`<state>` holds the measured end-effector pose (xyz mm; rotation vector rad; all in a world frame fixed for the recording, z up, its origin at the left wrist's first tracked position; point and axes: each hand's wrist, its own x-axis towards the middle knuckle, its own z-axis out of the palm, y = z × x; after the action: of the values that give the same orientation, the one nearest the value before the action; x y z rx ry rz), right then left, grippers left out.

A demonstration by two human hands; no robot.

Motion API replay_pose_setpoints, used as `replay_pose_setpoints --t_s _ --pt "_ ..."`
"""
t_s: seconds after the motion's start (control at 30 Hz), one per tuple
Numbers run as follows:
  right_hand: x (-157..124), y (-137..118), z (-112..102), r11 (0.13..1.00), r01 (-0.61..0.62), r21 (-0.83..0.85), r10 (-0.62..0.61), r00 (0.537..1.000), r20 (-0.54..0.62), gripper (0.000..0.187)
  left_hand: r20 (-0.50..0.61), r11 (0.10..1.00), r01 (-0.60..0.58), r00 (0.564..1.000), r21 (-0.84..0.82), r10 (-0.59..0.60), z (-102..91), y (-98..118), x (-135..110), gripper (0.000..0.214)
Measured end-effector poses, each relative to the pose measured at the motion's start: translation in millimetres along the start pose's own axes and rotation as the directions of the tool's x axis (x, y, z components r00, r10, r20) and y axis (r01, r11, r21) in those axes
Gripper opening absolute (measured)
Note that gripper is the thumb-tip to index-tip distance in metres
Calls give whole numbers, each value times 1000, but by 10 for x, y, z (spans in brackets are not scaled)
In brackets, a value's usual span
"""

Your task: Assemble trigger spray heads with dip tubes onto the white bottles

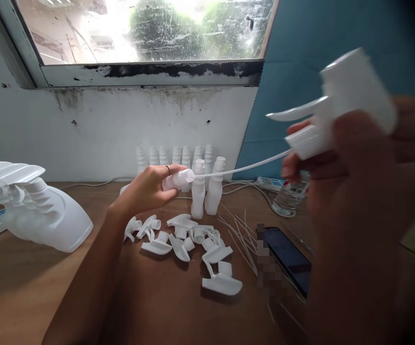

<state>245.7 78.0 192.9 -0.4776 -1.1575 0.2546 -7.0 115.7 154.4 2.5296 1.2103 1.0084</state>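
My left hand (148,189) is wrapped round a white plastic bottle (178,179), tilted so that its mouth points right. In my right hand (354,158), raised at the right, is a white trigger spray head (356,88) with its trigger toward the left. A thin white dip tube (250,166) runs from the spray head to the bottle's mouth; whether its tip is inside I cannot tell. Below my hands, several loose spray heads (222,286) lie on the wooden table. Two upright white bottles (213,189) stand just behind the tube.
Assembled spray bottles (60,215) stand in a row at the left. More bottles (176,155) line the wall. Loose tubes (241,244) and a dark phone (286,258) lie at the right, near a clear container (287,203). Cables (261,194) run along the back.
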Motion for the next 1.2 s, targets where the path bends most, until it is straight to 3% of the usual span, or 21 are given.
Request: replay_pose_setpoints --t_s 0.13,0.23,0.33,0.43,0.57,0.67,0.87,0.93,1.2 --pt "-155 41 189 985 -166 34 156 966 208 16 165 958 -39 982 -286 90 -34 208 -44 45" --pt "-253 107 257 972 -233 -25 225 894 387 19 250 838 59 964 -542 94 -12 295 -73 57" --pt "-308 192 280 953 -300 -42 278 813 511 22 309 729 184 950 -659 40 56 297 -72 71" --pt "-330 289 285 919 -394 7 326 769 551 25 311 625 253 950 -738 -18 136 259 -41 85" --pt "-362 408 304 861 -502 86 359 718 596 31 233 517 200 973 -832 -2 228 220 11 100" --pt "-399 452 333 821 -552 142 369 705 606 28 185 524 157 983 -837 2 282 206 27 101" --pt "-431 424 370 767 -611 197 387 684 618 24 -89 660 -16 993 -751 -78 361 246 4 86" --pt "-435 413 373 751 -632 192 408 672 618 25 -98 660 -35 994 -750 -58 367 291 -6 82" --pt "-478 394 410 719 -636 280 393 704 591 23 -53 645 -29 998 -764 -18 307 456 -24 73"
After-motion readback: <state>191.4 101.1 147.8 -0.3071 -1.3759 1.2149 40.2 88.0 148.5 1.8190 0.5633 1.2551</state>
